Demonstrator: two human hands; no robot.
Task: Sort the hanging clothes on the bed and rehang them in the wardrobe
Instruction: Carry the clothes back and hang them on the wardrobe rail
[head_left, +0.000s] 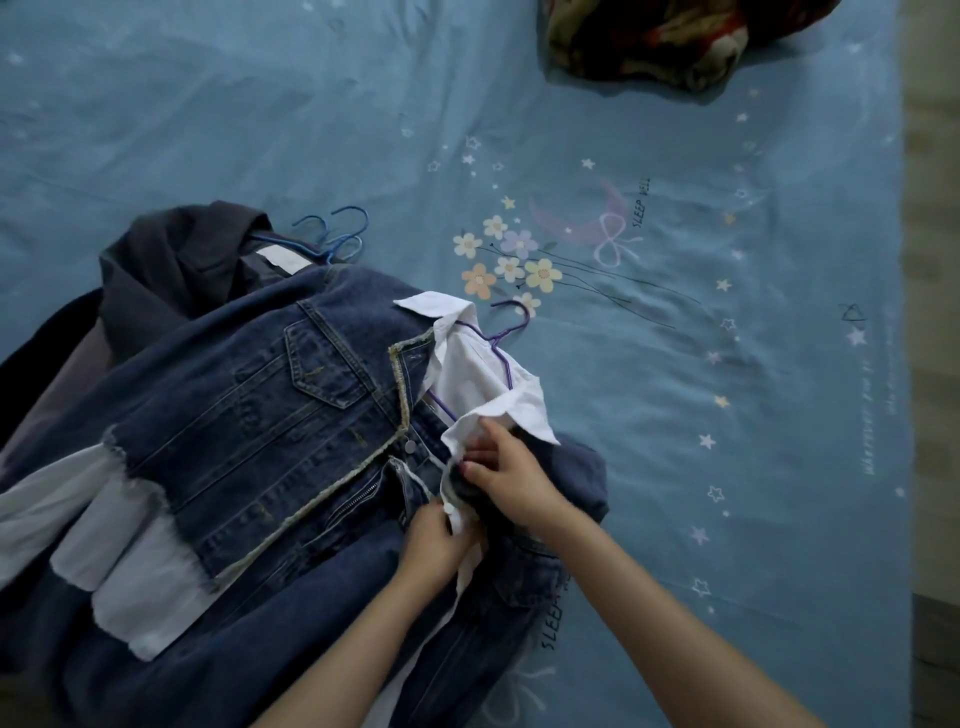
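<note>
A pile of clothes lies on the blue bed sheet (675, 364) at the lower left. On top is a dark denim jacket (249, 415) with white pleated fabric at its hem. A white shirt (467, 374) on a purple hanger (506, 332) lies inside the jacket's open front. My right hand (504, 467) pinches the white shirt's front edge just below its collar. My left hand (431, 545) grips the same white edge a little lower. A dark grey garment (171, 270) on blue hangers (337, 234) lies under the jacket at the back.
A crumpled patterned blanket (660, 36) in red, green and dark tones sits at the top right of the bed. The bed's right edge (904, 364) runs down the right side, with floor beyond it. The sheet shows a printed moon and flowers (519, 260).
</note>
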